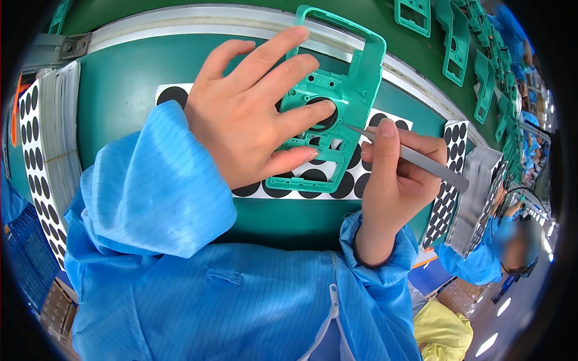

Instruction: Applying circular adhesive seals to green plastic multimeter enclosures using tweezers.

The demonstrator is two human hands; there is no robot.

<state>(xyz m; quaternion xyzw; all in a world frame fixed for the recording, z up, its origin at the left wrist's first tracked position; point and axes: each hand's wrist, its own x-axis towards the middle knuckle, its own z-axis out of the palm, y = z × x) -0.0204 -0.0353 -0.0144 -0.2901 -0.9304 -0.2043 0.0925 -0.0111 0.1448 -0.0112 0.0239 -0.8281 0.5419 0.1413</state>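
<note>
A green plastic housing [361, 78] lies at a slant on a sheet of black round stickers [385, 117]. My left hand [247, 108] is spread palm down over it, fingers apart. Its index fingertip rests on a black disc [325, 123] in the housing's round recess, and the thumb lies along a lower bar. Part of the housing is hidden under this hand. In my right hand [400, 168] is a pair of metal tweezers [430, 165], held between thumb and fingers. Their pointed tip reaches to the right edge of the round recess.
Stacks of sticker sheets stand at the left [63, 126] and right [472, 198] of the green work surface [120, 66]. Beyond a metal rail [198, 18], more green housings [454, 48] lie on a green belt. Other people in blue sit at the far right.
</note>
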